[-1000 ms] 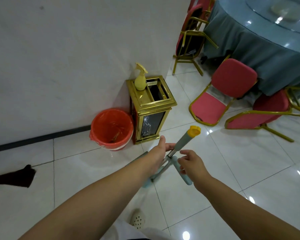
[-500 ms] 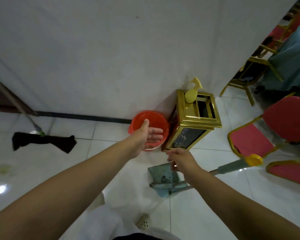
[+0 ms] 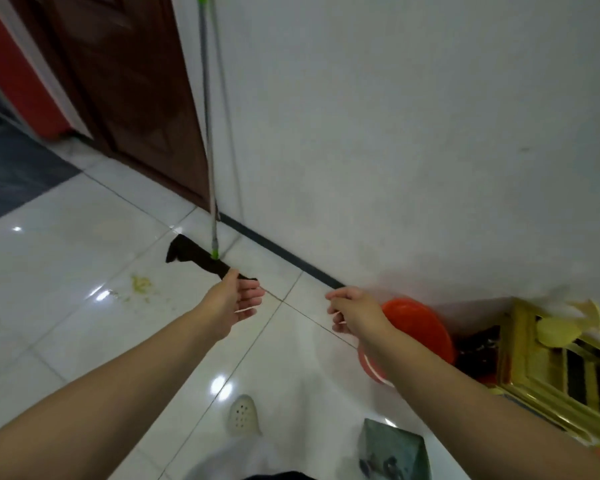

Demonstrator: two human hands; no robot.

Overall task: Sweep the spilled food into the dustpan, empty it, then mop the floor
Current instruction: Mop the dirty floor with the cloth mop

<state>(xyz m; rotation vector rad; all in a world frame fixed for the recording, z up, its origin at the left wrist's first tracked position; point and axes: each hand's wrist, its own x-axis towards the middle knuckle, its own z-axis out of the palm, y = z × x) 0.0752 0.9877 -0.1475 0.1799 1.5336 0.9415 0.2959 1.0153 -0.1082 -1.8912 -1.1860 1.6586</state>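
**Both hands out, mop waiting at the wall**

Here is the mop [image 3: 208, 140], and it is our landmark: its long grey pole leans up against the white wall [image 3: 413, 116], right at the edge of the dark brown door [image 3: 125, 91], with a green collar low on the pole and a dark mop head [image 3: 198, 259] lying flat on the white tiled floor [image 3: 66, 323].

The left hand [image 3: 234, 299] reaches out in front, right at the near end of that mop head, fingers relaxed and spread, gripping nothing. Whether it touches the cloth, I cannot tell. The right hand [image 3: 355, 311] hangs to the right of the mop, well apart from it, fingers loosely curled, and nothing shows in them.

Left of the mop head, a small patch of yellowish spilled food [image 3: 141, 285] sits on the tiles. Far to the right of the mop, against the wall, stands an orange bucket [image 3: 420, 327], and just beyond it a gold bin [image 3: 565, 368] with a yellow spray bottle [image 3: 558, 330] on top. Nearer than the mop, low in view, the grey-green dustpan [image 3: 395, 448] rests on the floor, and beside it 1 pale perforated shoe [image 3: 242, 415].
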